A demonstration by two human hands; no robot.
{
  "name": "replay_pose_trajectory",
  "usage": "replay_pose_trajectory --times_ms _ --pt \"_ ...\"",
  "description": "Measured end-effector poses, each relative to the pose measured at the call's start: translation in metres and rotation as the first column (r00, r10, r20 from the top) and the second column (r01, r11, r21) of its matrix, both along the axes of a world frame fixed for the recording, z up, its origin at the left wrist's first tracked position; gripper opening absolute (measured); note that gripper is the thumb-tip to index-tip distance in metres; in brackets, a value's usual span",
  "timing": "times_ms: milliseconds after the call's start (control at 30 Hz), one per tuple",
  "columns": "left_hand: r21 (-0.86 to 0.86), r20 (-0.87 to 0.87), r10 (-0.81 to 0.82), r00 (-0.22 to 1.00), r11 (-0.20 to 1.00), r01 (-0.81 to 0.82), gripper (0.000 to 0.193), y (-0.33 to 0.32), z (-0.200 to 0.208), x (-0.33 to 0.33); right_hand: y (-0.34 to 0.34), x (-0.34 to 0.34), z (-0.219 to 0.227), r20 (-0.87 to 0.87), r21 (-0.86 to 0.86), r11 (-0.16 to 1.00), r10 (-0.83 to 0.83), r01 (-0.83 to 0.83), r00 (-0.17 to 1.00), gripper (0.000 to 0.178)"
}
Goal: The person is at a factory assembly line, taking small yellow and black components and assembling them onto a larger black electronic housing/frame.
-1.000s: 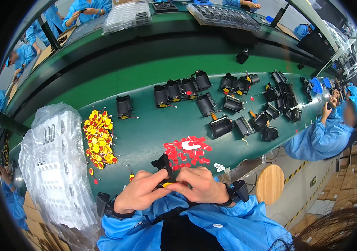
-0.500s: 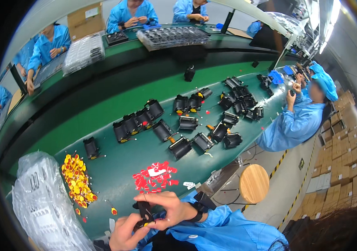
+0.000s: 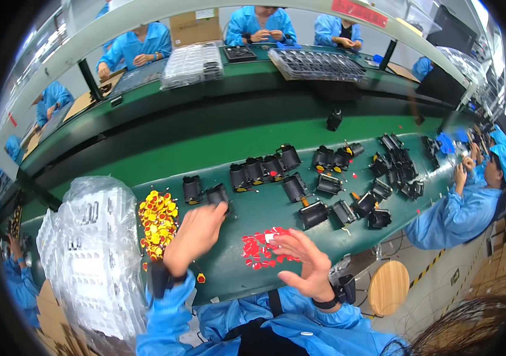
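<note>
My left hand [image 3: 196, 234] reaches over the bench, its fingers bent together at the near edge of a black plastic housing [image 3: 217, 193]. That housing stands right of a similar black housing [image 3: 192, 189]. My right hand [image 3: 307, 264] is spread open above a scatter of red stickers [image 3: 254, 252], partly covering them, with nothing in its grasp. Left of my left hand lies a heap of small yellow-and-red round parts [image 3: 159, 216]. A single such part [image 3: 201, 277] with a short wire rests near the bench edge.
Several more black housings [image 3: 314, 213] stand in groups to the right. A plastic-wrapped stack of white trays [image 3: 90, 237] stands at the left. A wooden stool [image 3: 389, 288] is at the lower right. Co-workers in blue sit at right [image 3: 460, 207] and across the line.
My hands have parted. The left has carried the black housing forward to the bench, beside another one; the right has let go and opened over the red stickers. The view has shifted.
</note>
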State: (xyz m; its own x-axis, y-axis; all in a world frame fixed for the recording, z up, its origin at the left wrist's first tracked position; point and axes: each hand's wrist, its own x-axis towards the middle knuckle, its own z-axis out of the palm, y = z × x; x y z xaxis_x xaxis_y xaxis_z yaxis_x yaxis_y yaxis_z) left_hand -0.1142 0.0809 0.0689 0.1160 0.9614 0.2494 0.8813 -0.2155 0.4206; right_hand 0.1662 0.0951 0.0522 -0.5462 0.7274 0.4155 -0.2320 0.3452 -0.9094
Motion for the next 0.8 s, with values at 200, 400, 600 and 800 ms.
replay_pose_trajectory --times_ms 200,400,600,800 --pt "-0.069 -0.169 0.083 0.982 0.993 -0.096 0.028 0.03 -0.03 -0.029 -0.021 0.012 0.0 -0.047 -0.068 0.996 -0.057 0.053 0.997 0.057" --pt "-0.025 0.058 0.33 0.942 0.944 -0.329 0.015 -0.09 0.037 -0.009 -0.035 0.039 -0.016 -0.047 -0.172 0.968 -0.193 0.183 0.98 0.034" --pt "-0.207 -0.25 0.304 0.919 0.911 -0.357 0.021 -0.145 -0.023 0.022 -0.038 0.015 -0.018 0.076 -0.205 0.979 0.031 -0.014 0.997 0.025" --pt "-0.159 -0.54 0.217 0.813 0.923 -0.351 0.012 -0.144 -0.048 0.031 -0.039 -0.024 -0.008 0.197 0.069 0.982 0.159 -0.175 0.967 0.021"
